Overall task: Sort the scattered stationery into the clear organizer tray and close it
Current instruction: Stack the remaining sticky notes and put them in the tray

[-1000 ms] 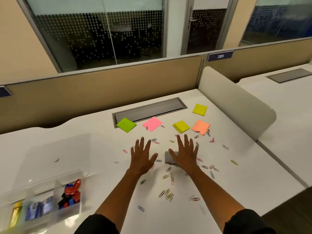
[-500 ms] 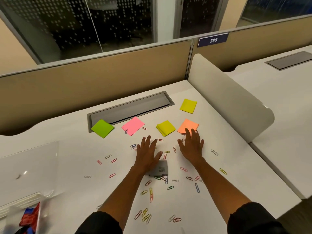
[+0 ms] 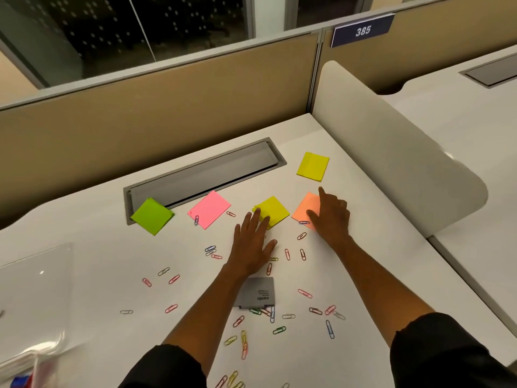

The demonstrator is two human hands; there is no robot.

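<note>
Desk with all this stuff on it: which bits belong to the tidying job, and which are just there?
Part of the job:
orange pad under the right hand
yellow pad at the left hand
pink pad
green pad
far yellow pad
paper clips
grey box
clear tray

Just there:
cable hatch
385 sign

- At the lower left edge, the frame is cutting off the clear organizer tray (image 3: 33, 289); I am seeing only a blur of its contents.
- My left forearm is covering part of the grey box (image 3: 258, 294).
- My right hand (image 3: 331, 212) is hiding part of the orange sticky pad (image 3: 305, 207).
- Paper clips (image 3: 232, 380) are running off the bottom edge.
</note>
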